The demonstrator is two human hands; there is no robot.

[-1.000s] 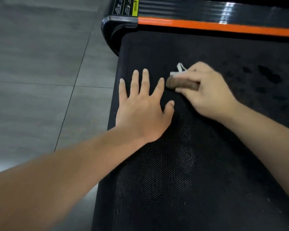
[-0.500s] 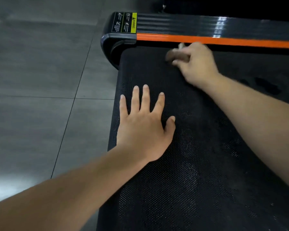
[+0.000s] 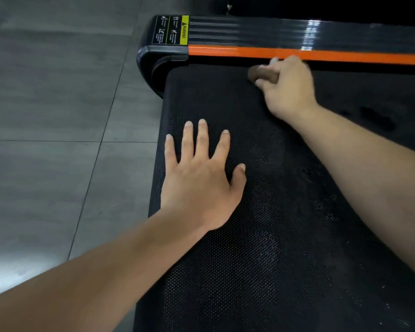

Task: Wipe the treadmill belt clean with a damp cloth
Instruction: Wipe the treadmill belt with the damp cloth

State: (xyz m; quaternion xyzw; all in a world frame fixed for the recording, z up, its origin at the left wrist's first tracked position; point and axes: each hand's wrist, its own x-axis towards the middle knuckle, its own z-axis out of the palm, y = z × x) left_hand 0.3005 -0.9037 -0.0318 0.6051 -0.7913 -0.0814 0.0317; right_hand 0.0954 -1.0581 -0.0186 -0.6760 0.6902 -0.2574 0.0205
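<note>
The black textured treadmill belt (image 3: 273, 236) fills the right half of the view. My left hand (image 3: 201, 178) lies flat on it near its left edge, fingers spread and straight. My right hand (image 3: 288, 87) is at the belt's far end, just below the orange strip (image 3: 249, 52), and grips a small brown cloth (image 3: 261, 73) rolled into a wad, with a bit of white showing at the fingertips. The cloth touches the belt. Dark wet patches (image 3: 376, 118) show to the right of my right forearm.
The treadmill's black end cover (image 3: 225, 29) carries a yellow warning label (image 3: 184, 29) at its left corner. Grey floor tiles (image 3: 58, 116) lie to the left of the treadmill. A bright reflection sits on the floor at lower left.
My right hand has moved the cloth away from me, from beside my left fingertips up to the belt's far end by the orange strip. My left hand has stayed flat on the belt.
</note>
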